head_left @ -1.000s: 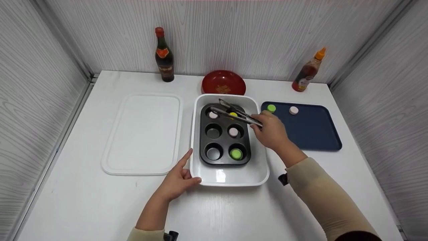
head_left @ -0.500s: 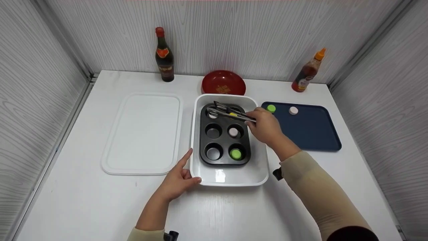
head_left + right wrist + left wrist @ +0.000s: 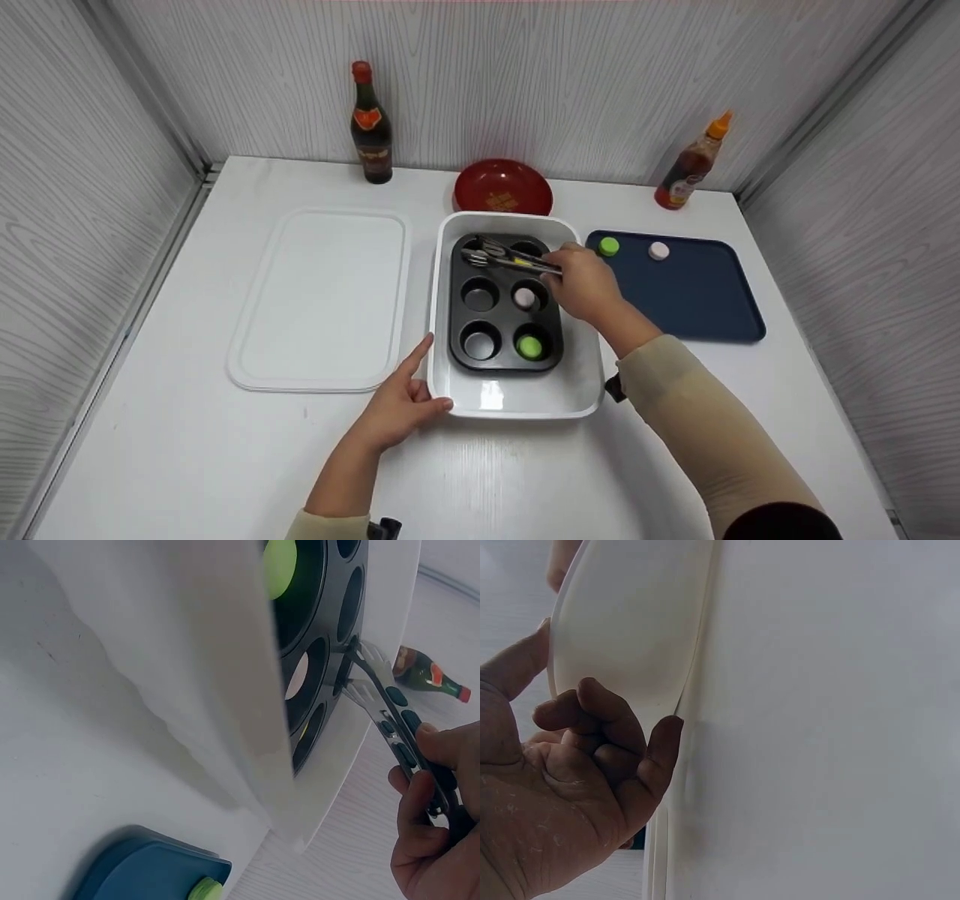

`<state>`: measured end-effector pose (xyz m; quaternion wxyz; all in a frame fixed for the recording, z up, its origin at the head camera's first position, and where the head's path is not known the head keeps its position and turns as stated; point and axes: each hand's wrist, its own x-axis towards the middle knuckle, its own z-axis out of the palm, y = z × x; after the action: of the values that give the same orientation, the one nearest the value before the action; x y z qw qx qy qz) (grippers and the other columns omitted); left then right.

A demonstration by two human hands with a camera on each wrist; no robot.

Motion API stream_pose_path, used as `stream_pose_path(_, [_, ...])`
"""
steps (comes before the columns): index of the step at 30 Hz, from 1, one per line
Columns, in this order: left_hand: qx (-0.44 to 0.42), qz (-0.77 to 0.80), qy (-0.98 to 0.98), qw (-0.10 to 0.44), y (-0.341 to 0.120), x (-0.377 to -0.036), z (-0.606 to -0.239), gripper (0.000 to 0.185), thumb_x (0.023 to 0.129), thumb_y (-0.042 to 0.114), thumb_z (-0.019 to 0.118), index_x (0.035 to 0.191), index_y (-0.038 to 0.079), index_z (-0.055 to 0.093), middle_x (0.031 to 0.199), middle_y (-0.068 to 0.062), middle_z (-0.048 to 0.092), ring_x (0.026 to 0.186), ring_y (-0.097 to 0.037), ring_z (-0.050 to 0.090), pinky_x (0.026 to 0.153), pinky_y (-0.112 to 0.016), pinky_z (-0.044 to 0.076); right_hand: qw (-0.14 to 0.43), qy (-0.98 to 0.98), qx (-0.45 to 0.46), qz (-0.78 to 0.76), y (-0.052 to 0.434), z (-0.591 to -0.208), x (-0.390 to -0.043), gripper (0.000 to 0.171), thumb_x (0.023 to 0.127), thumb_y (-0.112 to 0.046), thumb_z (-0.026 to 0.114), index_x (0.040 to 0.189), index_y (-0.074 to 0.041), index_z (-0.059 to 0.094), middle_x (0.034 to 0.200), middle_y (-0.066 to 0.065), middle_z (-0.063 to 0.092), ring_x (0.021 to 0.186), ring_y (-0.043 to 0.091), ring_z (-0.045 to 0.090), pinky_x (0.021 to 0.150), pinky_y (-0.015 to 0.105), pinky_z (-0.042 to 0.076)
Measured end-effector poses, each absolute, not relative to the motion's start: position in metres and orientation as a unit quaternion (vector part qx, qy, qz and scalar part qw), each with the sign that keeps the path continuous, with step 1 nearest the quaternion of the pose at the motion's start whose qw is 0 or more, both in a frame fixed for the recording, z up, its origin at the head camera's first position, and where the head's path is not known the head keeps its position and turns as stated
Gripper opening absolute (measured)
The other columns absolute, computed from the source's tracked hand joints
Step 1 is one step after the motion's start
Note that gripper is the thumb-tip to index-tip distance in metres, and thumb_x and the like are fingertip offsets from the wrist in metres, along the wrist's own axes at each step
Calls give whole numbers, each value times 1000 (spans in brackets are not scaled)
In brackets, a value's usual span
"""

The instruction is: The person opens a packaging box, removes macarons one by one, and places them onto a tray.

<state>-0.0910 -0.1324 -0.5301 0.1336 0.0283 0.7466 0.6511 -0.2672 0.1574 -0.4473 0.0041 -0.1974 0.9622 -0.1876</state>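
The right hand (image 3: 585, 285) grips metal tongs (image 3: 506, 257) — their tips sit over the top-left cup of the black muffin tin (image 3: 504, 304), centre frame, inside a white baking dish (image 3: 517, 394) on the counter. The left hand (image 3: 401, 405) rests against the dish's lower-left corner — thumb on the rim, forefinger straight along the side, other fingers loosely curled.

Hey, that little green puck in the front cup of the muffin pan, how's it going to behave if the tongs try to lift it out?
The green puck is small, so probably light. Its round, smooth-looking shape may slip between the metal tongs held by the right hand. It sits low in the muffin pan, so the cup wall likely crowds the tips; dropped on edge, it might roll.
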Motion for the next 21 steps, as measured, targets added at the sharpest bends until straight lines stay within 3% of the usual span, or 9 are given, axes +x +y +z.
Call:
stream_pose_path(12, [28, 651, 747, 135, -133, -91, -532, 105, 88, 1, 82, 171, 14, 20, 60, 4, 44, 54, -9, 39, 52, -22, 35, -30, 962, -208, -174, 156, -459, -263, 29, 102, -14, 70, 129, -5, 75, 107, 15, 66, 92, 35, 70, 77, 52, 56])
stream_pose_path(21, [28, 659, 739, 134, -133, -91, -533, 105, 87, 0, 82, 171, 14, 21, 61, 4, 42, 55, -8, 39, 53, -22, 36, -45, 959, -205, -190, 158, -458, -261, 31, 103, -15, 70, 131, -4, 74, 109, 15, 66, 92, 34, 69, 79, 51, 56])
